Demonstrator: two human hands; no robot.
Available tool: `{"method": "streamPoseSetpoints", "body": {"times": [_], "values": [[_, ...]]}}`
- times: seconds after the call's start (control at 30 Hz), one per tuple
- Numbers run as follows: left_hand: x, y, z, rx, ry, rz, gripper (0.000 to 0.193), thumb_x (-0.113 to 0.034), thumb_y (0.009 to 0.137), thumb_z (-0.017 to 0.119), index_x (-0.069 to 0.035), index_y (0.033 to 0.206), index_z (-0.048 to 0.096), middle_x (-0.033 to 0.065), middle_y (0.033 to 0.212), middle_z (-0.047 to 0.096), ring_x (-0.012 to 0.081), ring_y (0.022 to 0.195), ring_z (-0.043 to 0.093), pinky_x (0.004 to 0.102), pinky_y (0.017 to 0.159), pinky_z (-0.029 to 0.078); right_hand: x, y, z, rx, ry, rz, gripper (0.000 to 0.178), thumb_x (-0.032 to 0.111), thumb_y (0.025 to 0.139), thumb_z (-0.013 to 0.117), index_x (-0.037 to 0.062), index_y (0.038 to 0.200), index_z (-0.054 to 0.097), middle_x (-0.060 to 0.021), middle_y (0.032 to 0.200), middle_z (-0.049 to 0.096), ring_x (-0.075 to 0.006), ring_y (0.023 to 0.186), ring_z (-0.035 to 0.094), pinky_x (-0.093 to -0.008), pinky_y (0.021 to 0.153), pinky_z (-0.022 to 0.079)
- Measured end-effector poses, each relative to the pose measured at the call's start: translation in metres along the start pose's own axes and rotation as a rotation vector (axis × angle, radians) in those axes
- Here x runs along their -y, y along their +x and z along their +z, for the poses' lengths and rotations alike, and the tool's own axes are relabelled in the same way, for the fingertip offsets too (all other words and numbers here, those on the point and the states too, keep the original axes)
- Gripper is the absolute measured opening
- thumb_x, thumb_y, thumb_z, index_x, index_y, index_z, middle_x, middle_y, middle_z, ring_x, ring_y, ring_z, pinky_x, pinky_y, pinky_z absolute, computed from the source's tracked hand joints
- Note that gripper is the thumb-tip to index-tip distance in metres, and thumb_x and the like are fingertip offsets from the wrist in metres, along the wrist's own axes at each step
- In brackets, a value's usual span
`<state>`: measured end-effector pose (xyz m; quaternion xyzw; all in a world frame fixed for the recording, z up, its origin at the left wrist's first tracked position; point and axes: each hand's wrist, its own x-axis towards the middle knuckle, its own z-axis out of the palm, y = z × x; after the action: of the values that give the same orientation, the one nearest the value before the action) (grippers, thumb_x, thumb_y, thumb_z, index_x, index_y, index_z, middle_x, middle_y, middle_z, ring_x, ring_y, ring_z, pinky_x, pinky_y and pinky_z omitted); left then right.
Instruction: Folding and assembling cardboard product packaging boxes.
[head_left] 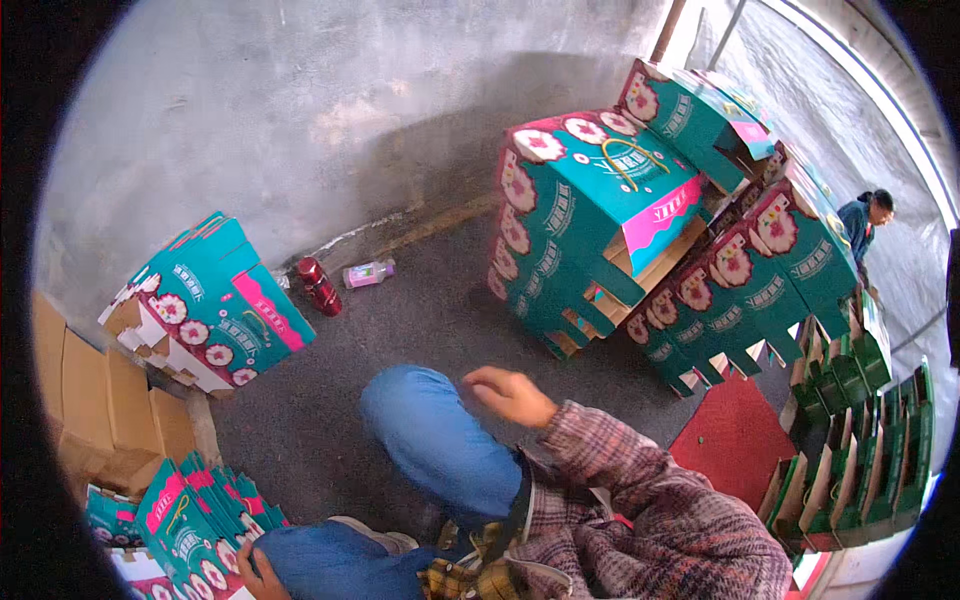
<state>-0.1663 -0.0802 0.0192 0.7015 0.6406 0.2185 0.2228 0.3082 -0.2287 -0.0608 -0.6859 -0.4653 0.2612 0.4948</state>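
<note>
My right hand [512, 396] is held out above my right knee, its fingers loosely stretched and slightly apart with nothing in them. Low on the left, my left hand [262, 574] is beside my left thigh, partly cut off by the picture's edge. Its visible fingers are stretched and apart, close to the edge of a teal folded gift carton [185, 535] with pink strips and a yellow cord handle. More flattened teal cartons [232, 492] are bunched behind it. I cannot make out whether the left fingers touch the carton.
Several assembled teal cartons [560, 215] stand stacked ahead on the right. Another teal stack [215, 305] leans left, near brown cardboard boxes [85, 400]. A red flask [319, 286] and a plastic bottle [368, 273] are by the wall. Green carton pieces [850, 470] line the right; a person [860, 228] is beyond.
</note>
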Motion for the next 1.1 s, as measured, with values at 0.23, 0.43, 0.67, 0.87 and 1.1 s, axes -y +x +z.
{"method": "streamPoseSetpoints", "body": {"times": [0.23,0.43,0.67,0.87,1.1], "values": [[0.003,0.008,-0.006,0.041,0.092,0.022,0.048,-0.043,0.093,0.052,0.0,0.113,0.061,0.0228,0.111,0.061,0.0361,0.102,0.057,0.0416,0.089,0.043,0.066,-0.019,-0.107,-0.585,-0.176,-0.105,0.017,0.006,0.091,0.054,0.0,0.105,0.062,-0.0091,0.094,0.065,-0.0147,0.082,0.063,-0.0278,0.073,0.051],[-0.019,0.038,-0.007,0.176,0.578,0.042,0.06,-0.054,0.09,0.046,0.002,0.096,0.067,0.0265,0.09,0.065,0.046,0.087,0.059,0.0483,0.078,0.046,-0.003,0.003,-0.31,-1.102,-0.103,-0.264,0.03,0.015,0.094,0.053,-0.0011,0.119,0.054,-0.0051,0.095,0.062,-0.0115,0.077,0.06,-0.0241,0.063,0.049],[-0.02,0.075,0.023,0.388,0.769,0.053,0.072,-0.061,0.09,0.034,0.003,0.085,0.066,0.029,0.087,0.063,0.0484,0.085,0.059,0.0544,0.074,0.045,-0.102,0.009,-0.541,-1.534,-0.496,-0.068,0.077,0.017,0.084,0.068,0.0003,0.144,0.022,-0.006,0.085,0.057,-0.0144,0.069,0.057,-0.027,0.053,0.046],[-0.021,0.077,0.036,0.245,0.902,0.07,0.07,-0.064,0.088,0.037,-0.001,0.084,0.068,0.0273,0.084,0.064,0.0453,0.078,0.061,0.0533,0.068,0.046,-0.102,0.044,-0.532,-1.432,0.092,0.0,0.089,0.02,0.085,0.069,0.0017,0.146,0.007,-0.0092,0.098,0.059,-0.0169,0.073,0.061,-0.0278,0.057,0.049],[0.028,0.11,0.057,0.265,1.094,0.205,0.063,-0.061,0.087,0.042,-0.005,0.085,0.069,0.0206,0.084,0.067,0.0412,0.076,0.063,0.0495,0.065,0.048,-0.09,0.047,-0.565,-1.335,0.075,0.113,0.037,0.019,0.091,0.06,-0.0015,0.118,0.045,-0.0101,0.1,0.06,-0.0199,0.077,0.066,-0.0275,0.059,0.053]]}}
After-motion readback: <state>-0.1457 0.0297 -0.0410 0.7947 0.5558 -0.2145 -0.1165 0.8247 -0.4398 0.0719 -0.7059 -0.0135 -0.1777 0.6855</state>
